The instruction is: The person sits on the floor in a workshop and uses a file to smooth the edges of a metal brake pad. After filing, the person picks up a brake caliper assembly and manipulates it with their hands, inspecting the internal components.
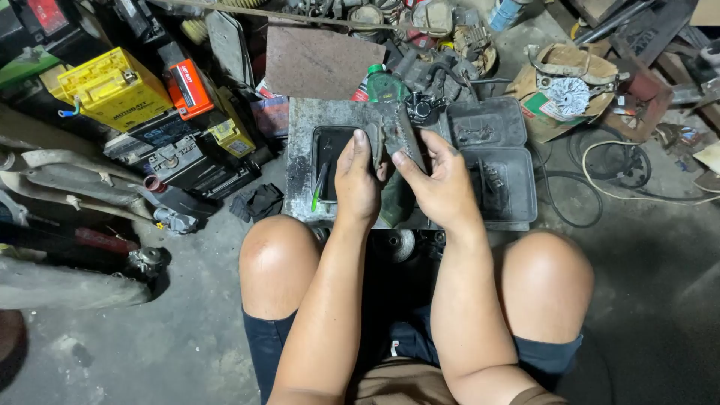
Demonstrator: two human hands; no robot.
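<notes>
A single head-worn camera looks steeply down from close above the seated person's knees (277,262) onto the floor (187,330), facing forward over a low tray (517,202).

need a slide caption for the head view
Seated person's left hand and right hand hold a dirty grey part over dark trays.
</notes>
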